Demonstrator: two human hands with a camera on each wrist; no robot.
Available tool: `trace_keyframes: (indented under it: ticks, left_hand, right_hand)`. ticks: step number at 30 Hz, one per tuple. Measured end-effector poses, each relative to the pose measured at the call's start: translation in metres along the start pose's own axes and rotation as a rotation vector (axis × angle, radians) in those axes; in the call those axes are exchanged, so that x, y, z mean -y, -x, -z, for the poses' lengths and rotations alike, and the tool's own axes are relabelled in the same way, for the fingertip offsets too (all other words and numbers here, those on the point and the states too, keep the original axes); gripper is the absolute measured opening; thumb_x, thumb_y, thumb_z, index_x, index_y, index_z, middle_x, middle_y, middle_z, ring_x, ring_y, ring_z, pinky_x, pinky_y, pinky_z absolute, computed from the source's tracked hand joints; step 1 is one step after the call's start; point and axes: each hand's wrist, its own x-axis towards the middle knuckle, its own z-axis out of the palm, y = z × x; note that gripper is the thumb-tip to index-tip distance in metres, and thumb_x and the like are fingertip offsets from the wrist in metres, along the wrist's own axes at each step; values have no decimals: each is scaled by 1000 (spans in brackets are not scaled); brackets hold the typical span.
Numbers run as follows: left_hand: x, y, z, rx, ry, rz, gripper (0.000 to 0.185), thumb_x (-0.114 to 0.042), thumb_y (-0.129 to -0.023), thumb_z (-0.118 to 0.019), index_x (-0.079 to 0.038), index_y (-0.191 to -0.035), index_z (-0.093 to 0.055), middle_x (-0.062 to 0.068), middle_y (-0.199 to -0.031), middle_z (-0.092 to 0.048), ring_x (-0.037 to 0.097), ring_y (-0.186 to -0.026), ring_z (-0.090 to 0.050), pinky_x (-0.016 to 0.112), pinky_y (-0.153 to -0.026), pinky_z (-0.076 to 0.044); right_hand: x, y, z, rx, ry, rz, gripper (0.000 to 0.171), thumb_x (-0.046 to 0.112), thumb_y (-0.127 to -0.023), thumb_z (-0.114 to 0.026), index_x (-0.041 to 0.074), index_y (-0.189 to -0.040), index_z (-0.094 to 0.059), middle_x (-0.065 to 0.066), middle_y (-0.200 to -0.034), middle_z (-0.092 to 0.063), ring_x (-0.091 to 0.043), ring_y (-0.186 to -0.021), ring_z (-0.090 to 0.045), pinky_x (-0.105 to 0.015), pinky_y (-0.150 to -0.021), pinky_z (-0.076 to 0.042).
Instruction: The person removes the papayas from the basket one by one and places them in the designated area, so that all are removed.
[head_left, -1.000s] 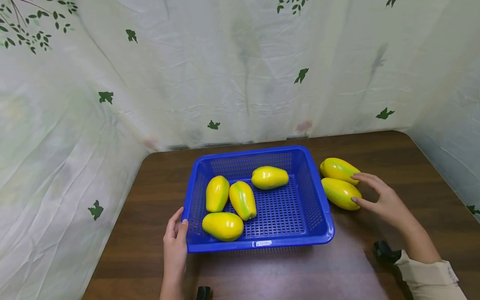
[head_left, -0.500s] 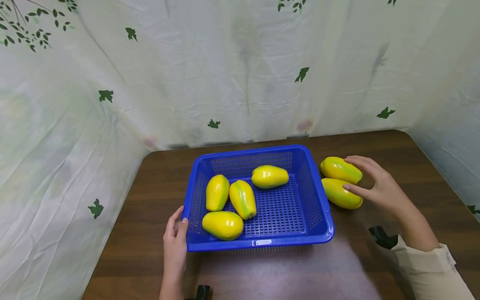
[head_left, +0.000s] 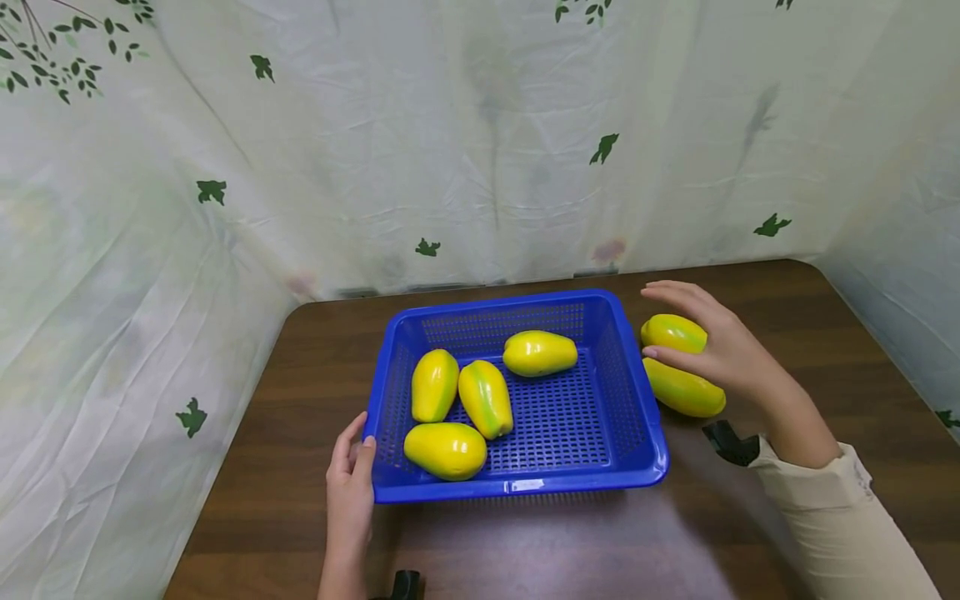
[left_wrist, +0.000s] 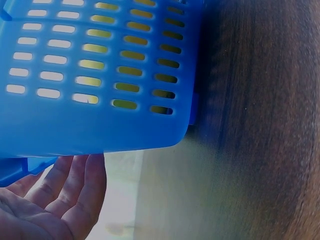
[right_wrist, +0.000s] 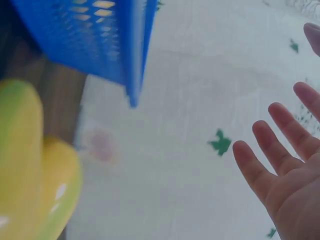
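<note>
Head view: right hand (head_left: 716,350) arched over the far papaya (head_left: 672,332), fingers spread, not yet clamped; whether it touched, I couldn't tell. That fruit lay on the table (head_left: 787,308) just right of the blue basket (head_left: 517,483), against the near papaya (head_left: 682,389). Looked glossy, rigid, likely light and slippery; best grabbed across the middle. Left hand (head_left: 349,492) rested flat against the basket's near-left corner, fingers straight.

Left wrist: open palm (left_wrist: 47,200) beside the basket wall (left_wrist: 100,75); contact hidden.

Right wrist: blurred, fingers (right_wrist: 280,165) splayed and empty, both papayas cut off at left.
</note>
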Motion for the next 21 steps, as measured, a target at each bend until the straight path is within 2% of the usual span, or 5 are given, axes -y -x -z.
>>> trace_keyframes:
  ticks: [3, 7, 9, 15, 21]
  left_hand:
    - [0, 0, 0, 1, -1, 2, 35, -25, -96, -43, -22, -130, -46, 13, -93, -51, 18, -75, -47, 21, -60, -41]
    - [0, -1, 0, 0, 5, 5, 34, -25, -96, -43, -22, -130, -46, 14, -93, -51, 18, -74, -47, 21, -59, -41]
    - [0, 0, 1, 3, 3, 11, 35, -26, -96, -43, -23, -130, -46, 14, -93, -51, 18, -75, -47, 21, -60, -41]
    - [0, 0, 1, 9, 2, 24, 35, -27, -96, -42, -23, -131, -45, 14, -96, -51, 19, -77, -47, 21, -61, -42]
    - [0, 0, 1, 10, 8, 21, 35, -26, -96, -42, -23, -130, -45, 14, -95, -50, 18, -76, -47, 20, -60, -42]
  right_hand:
    - [6, -10, -4, 12, 3, 49, 68, 3, -65, -79, 8, -127, -49, -7, -129, -44, -20, -118, -37, -31, -96, -30]
    - [14, -23, -11, 53, -11, 87, 67, 7, -68, -78, 8, -128, -48, -7, -131, -43, -23, -120, -36, -46, -94, -32]
    - [17, -29, -16, 73, -17, 105, 66, 10, -70, -77, 8, -128, -47, -7, -131, -43, -24, -121, -35, -50, -92, -32]
    - [26, -43, -34, 128, -45, 146, 63, 16, -73, -75, 6, -127, -47, -9, -131, -43, -24, -121, -36, -47, -94, -32]
    - [29, -54, -53, 191, -93, 150, 60, 18, -76, -73, 5, -128, -45, -8, -131, -42, -24, -121, -36, -45, -95, -31]
